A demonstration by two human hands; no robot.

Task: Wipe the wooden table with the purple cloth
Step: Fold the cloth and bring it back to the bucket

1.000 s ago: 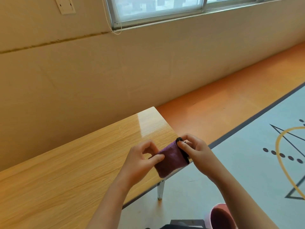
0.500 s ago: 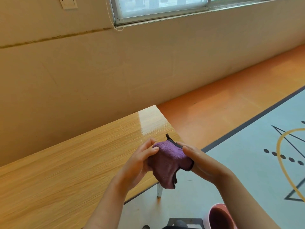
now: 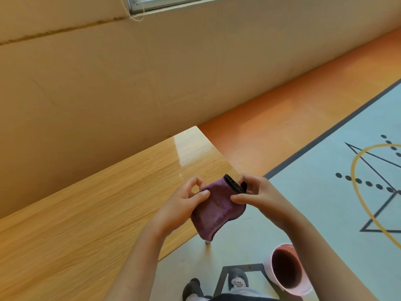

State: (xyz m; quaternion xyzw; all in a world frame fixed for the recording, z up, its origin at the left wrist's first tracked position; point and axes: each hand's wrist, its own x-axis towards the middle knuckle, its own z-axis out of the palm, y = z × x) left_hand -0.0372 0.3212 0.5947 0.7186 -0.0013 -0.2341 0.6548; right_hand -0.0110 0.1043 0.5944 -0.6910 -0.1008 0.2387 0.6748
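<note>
A small purple cloth [image 3: 214, 210] with a dark trim hangs folded in the air above the right end of the wooden table [image 3: 91, 213]. My left hand [image 3: 182, 207] pinches its left edge between thumb and forefinger. My right hand [image 3: 260, 196] grips its upper right corner by the dark trim. The cloth's lower end droops past the table's near edge, and I cannot tell whether it touches the wood.
A beige wall runs behind the table, with a window frame [image 3: 173, 3] at the top. A pink bucket [image 3: 286, 270] stands on the grey floor mat to the lower right. My feet [image 3: 217, 283] are near the table's metal leg [image 3: 207, 243].
The cloth went from flat between both hands to bunched, and now hangs spread lower. The view has tilted down, bringing the bucket and my feet into sight.
</note>
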